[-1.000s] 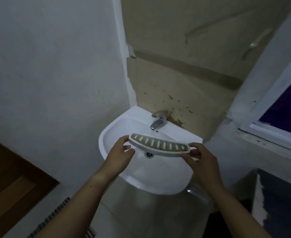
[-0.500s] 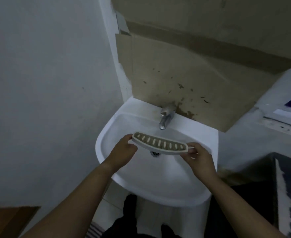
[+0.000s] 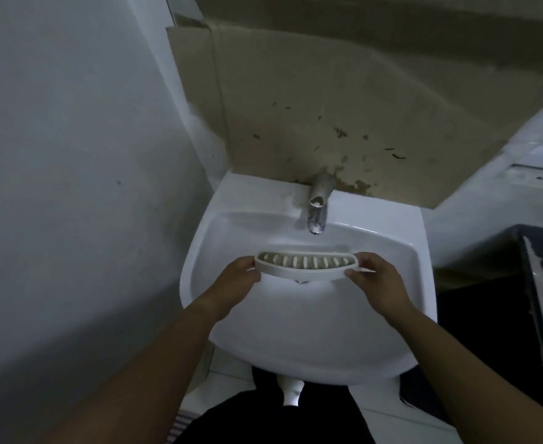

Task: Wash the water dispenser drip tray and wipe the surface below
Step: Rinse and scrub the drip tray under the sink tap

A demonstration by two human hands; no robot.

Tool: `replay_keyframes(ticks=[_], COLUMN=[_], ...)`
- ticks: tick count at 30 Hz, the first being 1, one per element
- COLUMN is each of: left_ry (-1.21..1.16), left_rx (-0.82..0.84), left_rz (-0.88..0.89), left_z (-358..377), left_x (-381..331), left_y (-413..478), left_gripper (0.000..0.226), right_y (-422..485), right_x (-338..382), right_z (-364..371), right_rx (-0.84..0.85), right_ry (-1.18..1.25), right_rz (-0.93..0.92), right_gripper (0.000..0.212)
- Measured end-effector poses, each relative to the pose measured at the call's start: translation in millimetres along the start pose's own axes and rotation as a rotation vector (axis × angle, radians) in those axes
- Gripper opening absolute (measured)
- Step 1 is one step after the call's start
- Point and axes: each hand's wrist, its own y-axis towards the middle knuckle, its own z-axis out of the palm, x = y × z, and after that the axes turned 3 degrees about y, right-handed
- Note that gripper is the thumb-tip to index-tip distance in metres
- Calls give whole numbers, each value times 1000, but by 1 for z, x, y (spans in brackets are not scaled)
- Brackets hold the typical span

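Note:
The drip tray (image 3: 305, 270) is a white curved piece with a grey slotted grille on top. It hangs level over the bowl of the white sink (image 3: 311, 334), just in front of the metal tap (image 3: 317, 206). My left hand (image 3: 236, 280) grips its left end. My right hand (image 3: 377, 282) grips its right end with thumb and fingers. The tray covers most of the sink drain. No water runs from the tap.
A stained cardboard sheet (image 3: 311, 100) covers the wall behind the sink. A bare wall (image 3: 71, 187) stands close on the left. A dark bin or tub (image 3: 504, 299) sits low on the right, under a window ledge (image 3: 532, 174).
I have come closer and stand right over the sink. The tray has swung from tilted to level and now sits squarely under the tap. Both hands keep their grip.

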Motion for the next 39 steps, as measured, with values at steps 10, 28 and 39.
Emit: replay_keyframes(ticks=[10,28,39], left_ry=[45,57,43], left_rx=[42,8,-33], left_rz=[-45,2,-10], left_z=[-10,-12,-13], left_x=[2,-3,-5], left_y=[16,33,41], left_gripper=[29,24,27], right_y=[7,21,20], right_x=[-6,-2,23], right_z=[16,20,14], right_rx=[17,25,77], right_ry=[143,112,139], right_rz=[197,315,430], right_gripper=[29,37,48])
